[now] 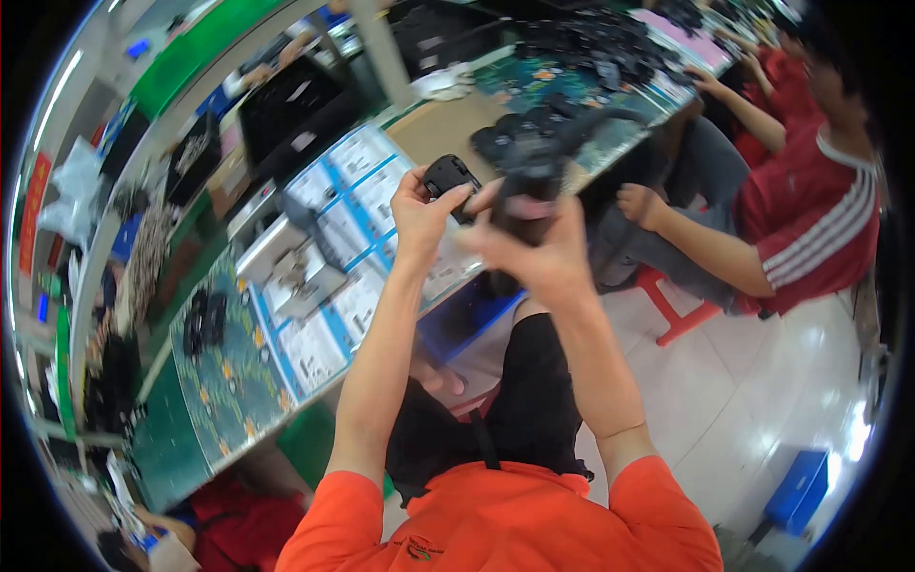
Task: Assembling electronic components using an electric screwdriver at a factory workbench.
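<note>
- The left hand (417, 212) sits just above the centre of the frame and pinches a small black moulded part (450, 177) between thumb and fingertips; the grip is narrow and closed on the part's lower edge.
- The right hand (534, 250) is immediately to the right of it, wrapped tightly around a dark handheld tool (530, 186) that is blurred.
- The black part lies to the left of the tool's body, touching or nearly touching it; blur hides whether they meet.
- The part's long axis runs from upper left to lower right, tilting towards the tool. The tool stands roughly upright in the fist, with a dark cable (600, 119) arcing up and right from its top.
- Both hands are raised well off the workbench (205, 434), which runs diagonally from lower left to upper right.
- White instruction sheets with blue borders (348, 191) lie in a row on the bench, left of the hands.
- A green patterned mat (224, 381) covers the bench at lower left, with a few small black pieces on it.
- A heap of black parts (591, 48) fills the top centre-right.
- A red sign (33, 214) hangs at the far left edge; a blue bin (799, 491) stands on the floor at lower right.
- A co-worker in a red striped shirt (820, 224) sits at the right.
</note>
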